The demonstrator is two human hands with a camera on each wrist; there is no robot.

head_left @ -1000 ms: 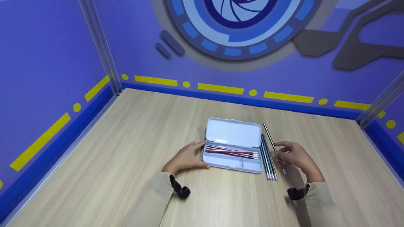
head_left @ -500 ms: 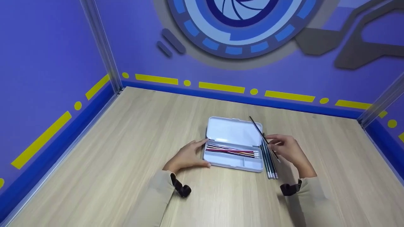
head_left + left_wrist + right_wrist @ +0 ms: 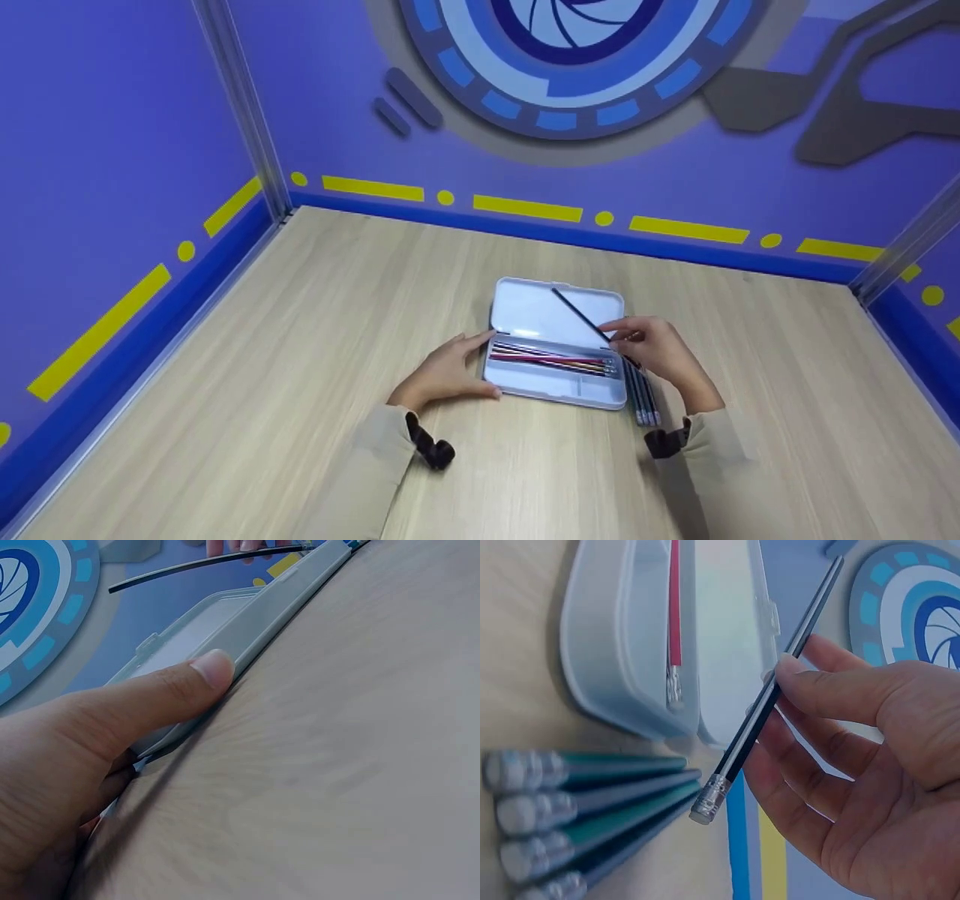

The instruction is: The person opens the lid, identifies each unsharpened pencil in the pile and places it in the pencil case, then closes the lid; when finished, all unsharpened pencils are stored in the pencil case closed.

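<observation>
The white case [image 3: 534, 383] holds several pencils [image 3: 551, 359].

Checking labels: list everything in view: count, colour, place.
table: 1, light wood, lower view
pencil case: 1, pale, open on table
pencils in case: several (overlapping), mixed including red, along case's rear
loose pencils: 4, green and dark, right of case
held pencil: 1, dark, above case
walls: 3, blue and yellow, around table
posts: 2, grey, back corners
emblem: 1, blue-grey, back wall
sleeves: 2, beige, lower edge
wrist devices: 2, black, at cuffs
left grip: 1, bare, at case's left end
right grip: 1, bare, pinching held pencil
</observation>
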